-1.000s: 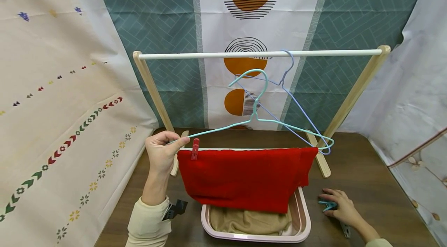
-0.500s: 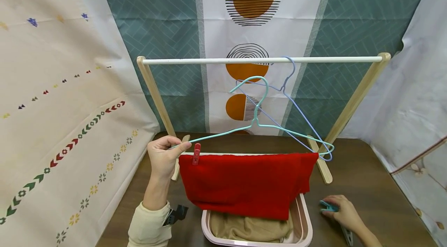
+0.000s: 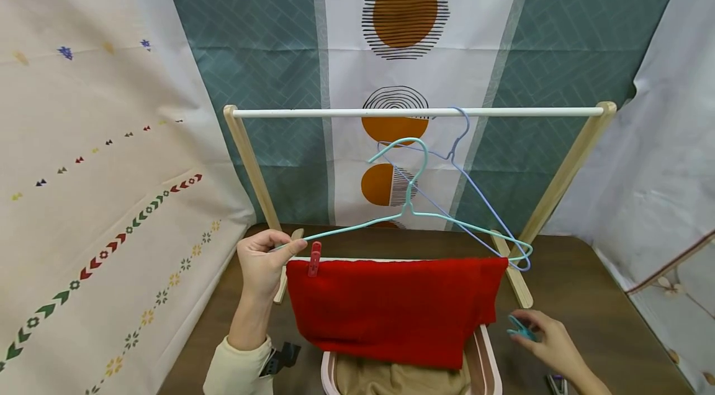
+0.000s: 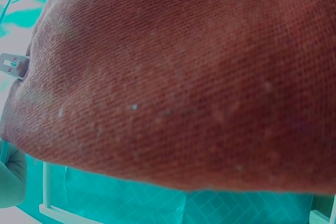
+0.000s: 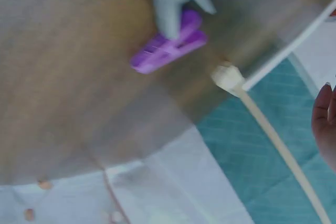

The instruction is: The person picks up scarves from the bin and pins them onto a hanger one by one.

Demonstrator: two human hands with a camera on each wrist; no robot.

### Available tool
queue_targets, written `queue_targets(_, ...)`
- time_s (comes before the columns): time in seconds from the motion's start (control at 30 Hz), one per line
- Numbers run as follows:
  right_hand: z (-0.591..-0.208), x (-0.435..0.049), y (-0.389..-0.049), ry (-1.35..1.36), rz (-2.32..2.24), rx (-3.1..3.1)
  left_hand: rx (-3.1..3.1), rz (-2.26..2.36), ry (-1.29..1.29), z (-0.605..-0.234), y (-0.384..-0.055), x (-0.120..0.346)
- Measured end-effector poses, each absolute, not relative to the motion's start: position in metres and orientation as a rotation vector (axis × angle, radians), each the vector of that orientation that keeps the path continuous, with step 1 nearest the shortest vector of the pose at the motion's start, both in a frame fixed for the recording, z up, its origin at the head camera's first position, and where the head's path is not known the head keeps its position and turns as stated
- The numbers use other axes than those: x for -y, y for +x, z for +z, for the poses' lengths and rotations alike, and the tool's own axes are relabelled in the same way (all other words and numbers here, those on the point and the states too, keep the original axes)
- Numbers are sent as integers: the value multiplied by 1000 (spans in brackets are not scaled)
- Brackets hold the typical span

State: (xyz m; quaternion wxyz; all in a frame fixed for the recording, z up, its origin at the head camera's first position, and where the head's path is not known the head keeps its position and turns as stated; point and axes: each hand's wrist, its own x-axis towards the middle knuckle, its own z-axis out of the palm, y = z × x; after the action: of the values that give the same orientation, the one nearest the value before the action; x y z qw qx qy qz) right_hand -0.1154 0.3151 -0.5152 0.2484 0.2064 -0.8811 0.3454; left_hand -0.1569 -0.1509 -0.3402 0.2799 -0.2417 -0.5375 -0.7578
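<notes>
With thumb and fingers, my left hand (image 3: 265,264) pinches the left end of a mint-green clothes hanger (image 3: 409,199). A red cloth (image 3: 391,308) is folded over the hanger's lower bar, and a red clothespin (image 3: 314,259) clips its upper left corner. In the left wrist view the cloth (image 4: 184,77) fills most of the picture, with the clothespin (image 4: 14,65) and part of my left hand (image 4: 11,179) at the left edge. At the right, my right hand (image 3: 553,342) pinches a teal clothespin (image 3: 525,331) between thumb and fingers.
A rack with a white bar (image 3: 313,113) and wooden legs stands behind, with a lavender hanger (image 3: 483,196) on it. Below the cloth is a pink basket (image 3: 491,364) holding tan fabric (image 3: 402,378). Purple (image 5: 168,51) and grey (image 5: 168,3) clothespins lie on the table at right.
My right hand has picked the teal clothespin up from beside the other clothespins and moved slightly away from them. The left hand still holds the hanger. The head view has tilted upward.
</notes>
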Motion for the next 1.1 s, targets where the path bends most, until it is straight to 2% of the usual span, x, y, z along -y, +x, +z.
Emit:
queue_targets(0.37, -461, -292, -115, 805, 960, 2210, 1415, -2042, -669, -343, -157, 151)
queue_targets(0.67, -425, -279, -114, 819, 1160, 2242, 1426, -1995, -655, -344, -158, 151)
queue_targets(0.9, -406, -269, -119, 953, 1562, 2050, 1425, -1986, -671, -344, -159, 152)
queue_targets(1.1, -394, -264, -118, 877, 1726, 2008, 1422, -1981, -667, -346, -160, 152)
